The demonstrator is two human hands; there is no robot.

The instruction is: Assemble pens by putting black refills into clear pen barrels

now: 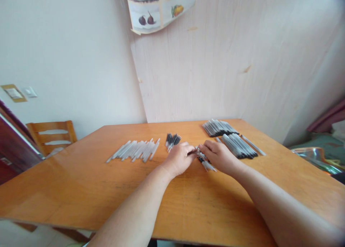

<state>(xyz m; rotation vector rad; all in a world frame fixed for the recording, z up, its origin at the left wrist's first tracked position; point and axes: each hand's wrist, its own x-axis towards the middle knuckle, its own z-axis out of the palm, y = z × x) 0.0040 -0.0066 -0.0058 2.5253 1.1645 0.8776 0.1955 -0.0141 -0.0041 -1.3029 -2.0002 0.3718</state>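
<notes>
My left hand (181, 158) is closed, with thumb and fingers pinched around something small and dark. Close by on the right, my right hand (219, 155) has its fingers pressed together; what they hold is hidden. The fingertips of both hands nearly meet over the table. Beneath and between them lies a small pile of short black-and-white pen parts (207, 164), partly covered by the right hand. Behind my left hand is a cluster of short pieces with black ends (173, 140). To the left, translucent whitish pen barrels (136, 150) lie side by side.
Two stacks of black-ended pens, one farther back (219, 127) and one nearer (238, 145), lie beyond my right hand. A single barrel (253, 145) rests beside them. The wooden table (121, 193) meets the wall at the back. A chair (54, 134) stands at left.
</notes>
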